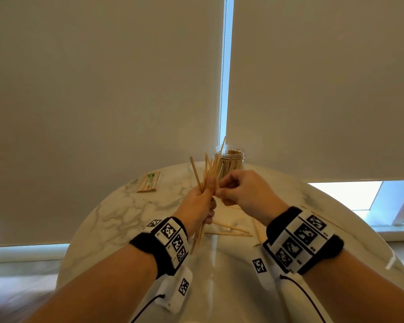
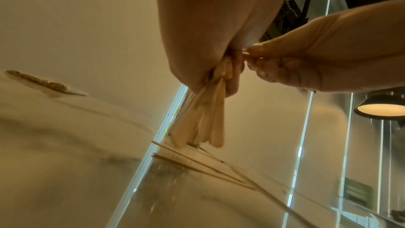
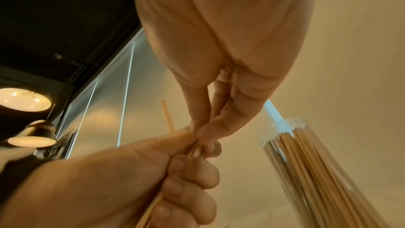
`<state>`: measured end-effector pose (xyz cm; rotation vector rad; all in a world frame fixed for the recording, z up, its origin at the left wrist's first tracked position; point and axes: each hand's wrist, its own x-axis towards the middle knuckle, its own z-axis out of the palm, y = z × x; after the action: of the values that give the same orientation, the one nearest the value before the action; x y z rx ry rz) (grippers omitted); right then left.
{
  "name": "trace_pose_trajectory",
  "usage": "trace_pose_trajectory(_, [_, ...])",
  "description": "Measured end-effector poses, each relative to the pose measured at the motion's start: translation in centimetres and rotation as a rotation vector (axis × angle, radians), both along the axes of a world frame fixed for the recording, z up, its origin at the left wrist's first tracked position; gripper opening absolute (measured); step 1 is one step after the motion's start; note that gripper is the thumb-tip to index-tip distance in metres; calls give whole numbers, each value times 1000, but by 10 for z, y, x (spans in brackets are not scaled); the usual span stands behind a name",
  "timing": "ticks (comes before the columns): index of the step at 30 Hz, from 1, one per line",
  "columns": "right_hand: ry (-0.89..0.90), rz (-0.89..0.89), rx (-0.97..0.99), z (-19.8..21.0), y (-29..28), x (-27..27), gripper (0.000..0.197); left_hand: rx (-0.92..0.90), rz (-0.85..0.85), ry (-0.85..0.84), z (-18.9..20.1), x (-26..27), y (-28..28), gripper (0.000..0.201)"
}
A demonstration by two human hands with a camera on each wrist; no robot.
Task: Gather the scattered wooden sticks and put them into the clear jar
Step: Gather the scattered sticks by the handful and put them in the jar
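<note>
1. Left hand (image 1: 200, 201) is wrapped tight around a bundle of wooden sticks (image 1: 209, 169), fingers curled round the middle. The tops fan out unevenly above the fist and the bottoms hang below the wrist, so this looks like a collecting grip: one hand as the holder while the other feeds it.

2. Right hand (image 1: 241, 188) comes in right against the bundle, thumb and fingertips (image 3: 210, 127) pinched together at the point where the sticks leave the left fist. Whether it is slipping in one more stick or squaring up the bunch, I cannot tell; the pinch point is too crowded.

3. The clear jar (image 1: 230, 160) stands upright just behind the bundle, already packed with sticks on end. The bundle is between the person and the jar, raised off the table, not yet over the mouth.

4. Work remains: several loose sticks (image 1: 231, 229) lie on the marble table (image 1: 117, 215), on the near side of the jar, under and beside the right wrist. The left wrist view shows them crossing one another flat on the surface.

5. A packet of sticks (image 1: 149, 181) rests to the left of the jar, well apart from it.

6. My read: the splayed tops need tightening before the bundle goes in, because the jar is quite full and a stray end could catch its rim.
</note>
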<state>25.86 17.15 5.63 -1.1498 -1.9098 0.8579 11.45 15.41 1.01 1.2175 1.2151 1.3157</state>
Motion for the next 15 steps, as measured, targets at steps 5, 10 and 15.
trace_pose_trajectory(5, [-53,-23,38,-2,-15,-3,15,63,-58,28,5,8,-10,46])
trace_pose_trajectory(10, [5,72,-135,-5,-31,1,15,54,-50,124,-1,1,-15,45])
trace_pose_trajectory(15, [112,-123,-91,14,-34,0,51,-46,-26,26,10,7,-17,40])
